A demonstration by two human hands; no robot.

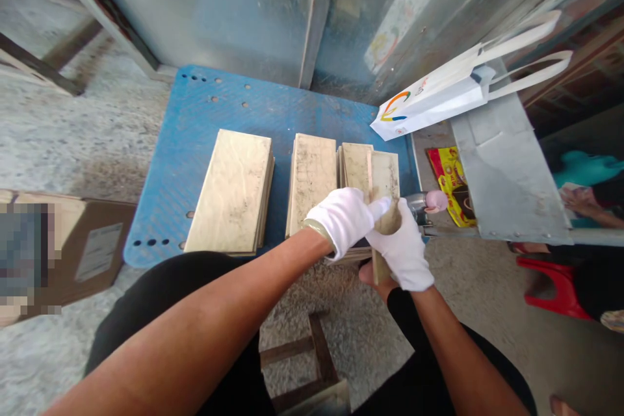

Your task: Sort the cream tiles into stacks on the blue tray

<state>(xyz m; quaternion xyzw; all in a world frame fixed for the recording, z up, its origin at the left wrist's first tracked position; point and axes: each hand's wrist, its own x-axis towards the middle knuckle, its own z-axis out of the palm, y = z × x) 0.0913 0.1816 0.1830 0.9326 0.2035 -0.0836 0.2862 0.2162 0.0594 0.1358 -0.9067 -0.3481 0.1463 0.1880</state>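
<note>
Both my hands wear white gloves. My right hand (404,250) is closed around the lower right edge of a thin, beige rectangular panel (385,172), held tilted at the right end of the table. Fingers of my left hand (344,218) reach across onto the same panel's face and left edge; some of them are hidden. Just left of it, a short stack of similar panels (355,159) lies partly under my left hand. Two more stacks sit farther left: a middle stack (314,172) with dark smudges and a wider-looking left stack (229,188).
The stacks rest on a blue plastic table (160,175) against a metal-framed glass wall (219,13). At right are a white paper bag (433,97), a yellow-red packet (451,185), a pink-knobbed metal tool (429,201) and a red stool (556,286). A cardboard box (97,240) stands left.
</note>
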